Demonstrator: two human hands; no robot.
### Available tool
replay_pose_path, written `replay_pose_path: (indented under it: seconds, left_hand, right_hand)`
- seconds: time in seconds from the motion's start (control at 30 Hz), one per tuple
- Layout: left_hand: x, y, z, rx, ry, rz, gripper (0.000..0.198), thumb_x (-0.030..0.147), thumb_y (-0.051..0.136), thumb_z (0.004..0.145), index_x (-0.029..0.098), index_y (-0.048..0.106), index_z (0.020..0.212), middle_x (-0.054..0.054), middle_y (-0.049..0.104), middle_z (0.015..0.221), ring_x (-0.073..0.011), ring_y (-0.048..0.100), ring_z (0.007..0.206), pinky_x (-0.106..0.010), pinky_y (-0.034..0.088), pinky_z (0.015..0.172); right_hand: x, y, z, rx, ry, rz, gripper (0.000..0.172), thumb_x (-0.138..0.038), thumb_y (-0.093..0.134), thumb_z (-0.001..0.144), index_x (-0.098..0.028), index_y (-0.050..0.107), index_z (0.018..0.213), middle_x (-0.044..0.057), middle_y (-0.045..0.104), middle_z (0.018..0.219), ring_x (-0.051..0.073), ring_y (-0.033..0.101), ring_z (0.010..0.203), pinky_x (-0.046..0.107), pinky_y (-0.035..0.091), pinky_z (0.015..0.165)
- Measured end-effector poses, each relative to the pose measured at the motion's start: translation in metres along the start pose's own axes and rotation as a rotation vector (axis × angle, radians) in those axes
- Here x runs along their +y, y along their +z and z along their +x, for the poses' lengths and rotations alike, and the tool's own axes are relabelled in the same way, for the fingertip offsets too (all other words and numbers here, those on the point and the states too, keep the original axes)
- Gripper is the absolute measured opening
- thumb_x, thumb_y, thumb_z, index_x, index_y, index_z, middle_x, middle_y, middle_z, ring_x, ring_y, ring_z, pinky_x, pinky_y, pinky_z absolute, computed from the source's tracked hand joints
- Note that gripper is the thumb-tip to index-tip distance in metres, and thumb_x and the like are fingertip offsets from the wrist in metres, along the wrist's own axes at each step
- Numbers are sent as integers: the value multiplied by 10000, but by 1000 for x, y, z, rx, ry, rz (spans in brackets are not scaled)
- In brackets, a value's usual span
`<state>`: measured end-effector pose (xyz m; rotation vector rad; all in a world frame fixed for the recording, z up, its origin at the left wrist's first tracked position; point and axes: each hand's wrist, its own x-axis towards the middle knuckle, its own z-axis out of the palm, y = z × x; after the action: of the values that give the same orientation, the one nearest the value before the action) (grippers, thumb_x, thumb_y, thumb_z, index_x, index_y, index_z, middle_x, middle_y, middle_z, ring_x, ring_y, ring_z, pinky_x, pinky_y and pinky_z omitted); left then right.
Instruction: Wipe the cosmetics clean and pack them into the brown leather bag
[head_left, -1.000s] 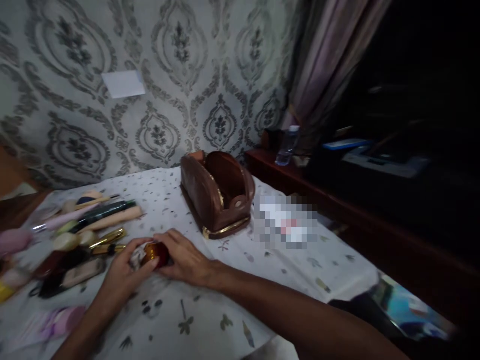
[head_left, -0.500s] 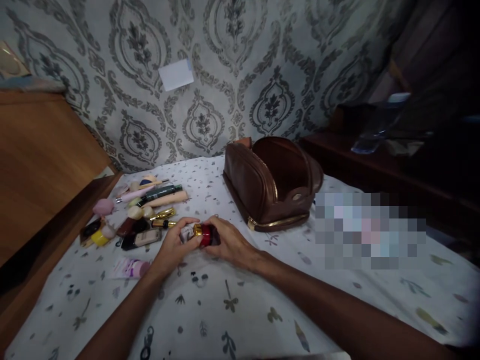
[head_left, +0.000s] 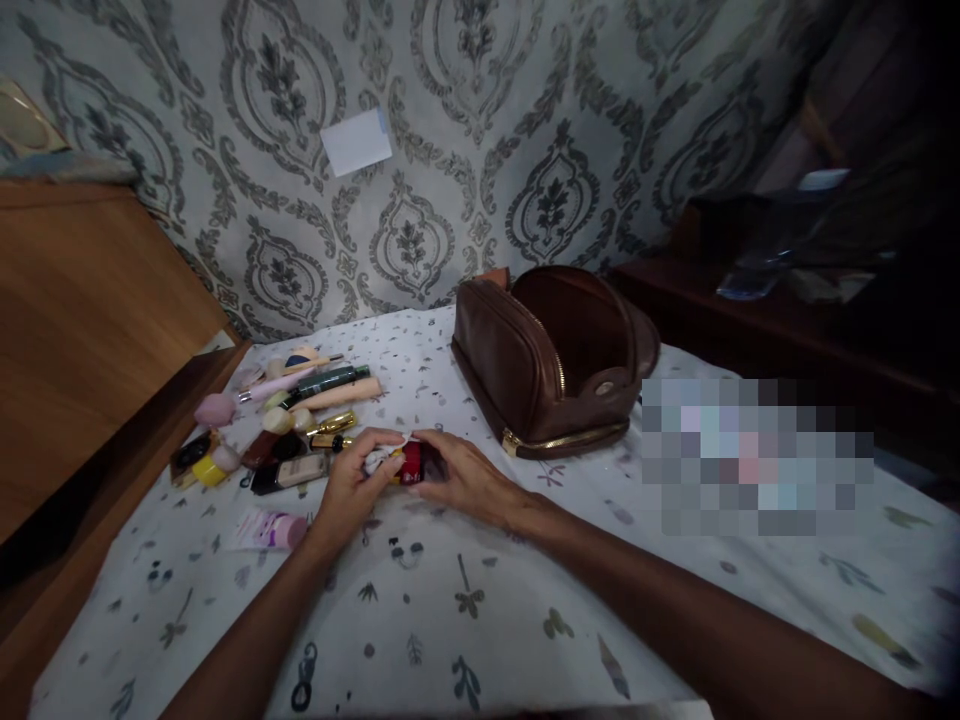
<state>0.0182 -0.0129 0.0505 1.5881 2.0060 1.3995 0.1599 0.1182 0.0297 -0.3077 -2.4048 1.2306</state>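
Both my hands meet over a small red bottle with a gold band [head_left: 409, 463] on the white patterned cloth [head_left: 465, 600]. My left hand [head_left: 356, 485] pinches its pale end, and my right hand [head_left: 465, 480] wraps the red end. Just left of them lies a heap of cosmetics [head_left: 292, 430]: tubes, brushes, sponges and gold-capped sticks. A pink and white tube [head_left: 266, 528] lies alone, near my left wrist. Behind my right hand stands an open brown leather pouch with a gold zip [head_left: 547, 365].
A wooden headboard or cabinet [head_left: 90, 330] rises on the left. Patterned wallpaper with a white card [head_left: 356, 142] is behind. Dark wooden furniture [head_left: 750, 310] with a plastic bottle and clutter is at the right. A blurred patch covers something on the cloth.
The view swung left and steadied, bringing the wooden piece into sight. Both hands stayed on the small red bottle, shifting it only slightly.
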Motion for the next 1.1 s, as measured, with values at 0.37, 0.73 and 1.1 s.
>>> replay_pose_path:
  seconds: [0.37,0.73,1.1]
  left_hand:
    - [-9,-6,3,-103,-66,19,388,355,705,783,215,599,1129,-46,652,1120,-244,581,1078,-348,436,957]
    - [-16,-9,2,-168,-76,43,500,379,695,813,215,546,1261,-67,614,1274,-258,544,1198,-365,404,1025]
    - [-13,-4,3,-68,-58,56,419,336,734,770,198,626,1151,-58,690,1166,-250,617,1103,-358,450,978]
  right_hand:
    - [6,1,0,54,12,53,368,-231,702,771,-205,517,1088,53,624,1061,210,593,983,354,464,857]
    - [3,-5,0,10,-30,107,554,-214,680,799,-179,453,1303,112,584,1256,236,554,1152,400,429,988]
    - [11,-8,4,5,-34,123,473,-192,689,789,-190,526,1233,62,655,1120,200,610,971,336,467,872]
